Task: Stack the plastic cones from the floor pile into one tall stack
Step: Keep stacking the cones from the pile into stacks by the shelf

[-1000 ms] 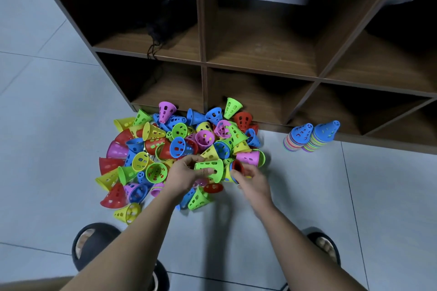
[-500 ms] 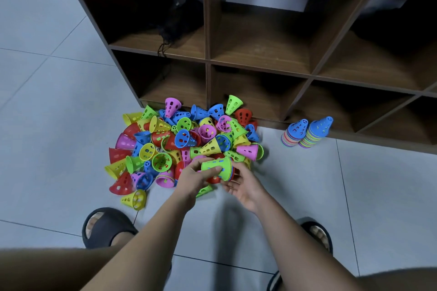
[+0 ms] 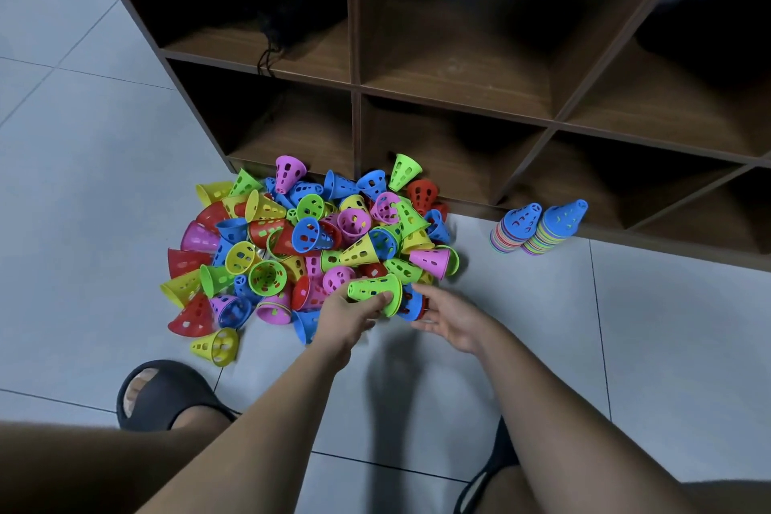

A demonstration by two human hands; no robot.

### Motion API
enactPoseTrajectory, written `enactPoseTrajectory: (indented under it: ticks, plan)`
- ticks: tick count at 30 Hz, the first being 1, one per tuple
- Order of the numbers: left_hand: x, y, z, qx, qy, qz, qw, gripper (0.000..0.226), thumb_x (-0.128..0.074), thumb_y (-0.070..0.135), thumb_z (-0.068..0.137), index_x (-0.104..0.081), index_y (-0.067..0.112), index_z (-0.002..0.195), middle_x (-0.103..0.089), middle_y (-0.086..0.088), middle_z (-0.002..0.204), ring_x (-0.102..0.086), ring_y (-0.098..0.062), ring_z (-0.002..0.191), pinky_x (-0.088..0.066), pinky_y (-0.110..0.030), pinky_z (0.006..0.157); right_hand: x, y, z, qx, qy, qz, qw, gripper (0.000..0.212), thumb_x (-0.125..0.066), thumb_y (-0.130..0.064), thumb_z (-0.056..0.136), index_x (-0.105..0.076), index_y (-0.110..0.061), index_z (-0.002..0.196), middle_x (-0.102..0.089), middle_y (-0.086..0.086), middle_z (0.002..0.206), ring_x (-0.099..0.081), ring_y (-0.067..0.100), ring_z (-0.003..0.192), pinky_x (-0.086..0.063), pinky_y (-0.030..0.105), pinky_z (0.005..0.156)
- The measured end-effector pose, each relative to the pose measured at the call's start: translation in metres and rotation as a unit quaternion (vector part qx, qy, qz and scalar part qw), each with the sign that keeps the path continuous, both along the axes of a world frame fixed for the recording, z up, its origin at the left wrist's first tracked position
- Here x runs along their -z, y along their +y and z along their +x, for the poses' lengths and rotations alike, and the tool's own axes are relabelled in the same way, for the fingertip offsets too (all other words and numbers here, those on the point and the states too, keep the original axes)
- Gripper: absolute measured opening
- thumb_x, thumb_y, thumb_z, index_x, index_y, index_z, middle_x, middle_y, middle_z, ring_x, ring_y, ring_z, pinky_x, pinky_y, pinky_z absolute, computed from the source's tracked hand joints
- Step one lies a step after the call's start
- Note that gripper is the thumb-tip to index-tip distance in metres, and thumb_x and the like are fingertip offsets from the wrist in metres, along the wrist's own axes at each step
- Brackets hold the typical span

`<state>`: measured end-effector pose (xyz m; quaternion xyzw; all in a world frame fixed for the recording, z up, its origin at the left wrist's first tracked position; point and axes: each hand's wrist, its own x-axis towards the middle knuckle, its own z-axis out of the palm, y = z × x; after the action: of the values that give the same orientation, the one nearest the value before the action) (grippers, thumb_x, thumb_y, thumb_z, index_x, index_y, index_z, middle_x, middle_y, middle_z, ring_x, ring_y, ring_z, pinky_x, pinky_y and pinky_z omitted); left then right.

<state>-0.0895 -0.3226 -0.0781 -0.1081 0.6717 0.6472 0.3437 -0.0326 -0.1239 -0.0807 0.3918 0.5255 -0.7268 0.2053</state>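
The fingers (image 3: 381, 298) of our left hand (image 3: 348, 317) curl round a green cone (image 3: 367, 290) held sideways at the near edge of the floor pile (image 3: 313, 238), long axis level, tip pointing left, rim facing our right hand (image 3: 452, 319), whose fingers are loosely spread.

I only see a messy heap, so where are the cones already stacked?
In the head view they stand as two blue-topped stacks on the floor, right of the loose pile, against the base of the wooden shelf.
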Motion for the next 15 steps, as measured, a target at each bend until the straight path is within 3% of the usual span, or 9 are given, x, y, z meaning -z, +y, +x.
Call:
enactPoseTrajectory:
  ticks: [3,6,8,10,13,15]
  plan:
    - [0.012,0.004,-0.002,0.021,-0.004,-0.005,1.000,0.033,-0.092,0.021,0.082,-0.074,0.013,0.109,-0.079,-0.002,0.087,-0.067,-0.017,0.072,-0.052,-0.036,0.068,0.013,0.003,0.003,0.011,-0.001,-0.033,0.999,0.034,-0.058,-0.020,0.107,-0.062,-0.007,0.138,-0.074,0.016,0.126,-0.069,0.035,0.122,-0.057,0.045,0.101]
    - [0.023,0.010,0.001,0.044,-0.016,-0.003,0.999,0.028,-0.089,0.011,0.085,-0.074,0.012,0.108,-0.076,0.004,0.079,-0.065,-0.007,0.063,-0.049,-0.022,0.058,0.021,-0.005,0.003,0.040,0.009,-0.091,0.995,0.032,-0.055,-0.018,0.109,-0.061,-0.007,0.138,-0.076,0.013,0.124,-0.074,0.030,0.111,-0.060,0.040,0.092]
    - [0.027,0.013,0.003,0.042,-0.032,0.006,0.999,0.030,-0.087,0.007,0.086,-0.074,0.009,0.113,-0.079,0.003,0.086,-0.069,-0.003,0.066,-0.052,-0.016,0.058,0.028,-0.011,0.002,0.065,0.001,-0.099,0.993,0.035,-0.057,-0.019,0.108,-0.060,-0.007,0.141,-0.076,0.012,0.121,-0.075,0.025,0.102,-0.060,0.035,0.082]
    - [0.030,0.016,0.003,0.041,-0.051,0.019,0.998,0.035,-0.087,0.014,0.087,-0.073,0.011,0.119,-0.081,-0.003,0.099,-0.074,-0.010,0.079,-0.057,-0.021,0.067,0.036,-0.014,0.002,0.081,-0.005,-0.116,0.990,0.037,-0.058,-0.022,0.107,-0.060,-0.010,0.142,-0.075,0.011,0.126,-0.074,0.025,0.105,-0.057,0.036,0.086]
    - [0.033,0.023,0.005,0.048,-0.083,0.047,0.994,0.037,-0.084,0.022,0.092,-0.070,0.018,0.127,-0.080,-0.008,0.116,-0.077,-0.024,0.107,-0.062,-0.041,0.092,0.043,-0.014,0.003,0.084,-0.010,-0.138,0.987,0.032,-0.056,-0.031,0.108,-0.063,-0.018,0.137,-0.073,0.012,0.130,-0.069,0.028,0.120,-0.048,0.046,0.108]
    - [0.035,0.028,0.007,0.053,-0.091,0.060,0.993,0.038,-0.081,0.022,0.094,-0.068,0.020,0.130,-0.078,-0.010,0.119,-0.076,-0.027,0.111,-0.062,-0.043,0.092,0.045,-0.010,0.002,0.082,-0.023,-0.125,0.989,0.031,-0.057,-0.033,0.107,-0.066,-0.018,0.132,-0.074,0.011,0.128,-0.068,0.029,0.121,-0.049,0.046,0.109]
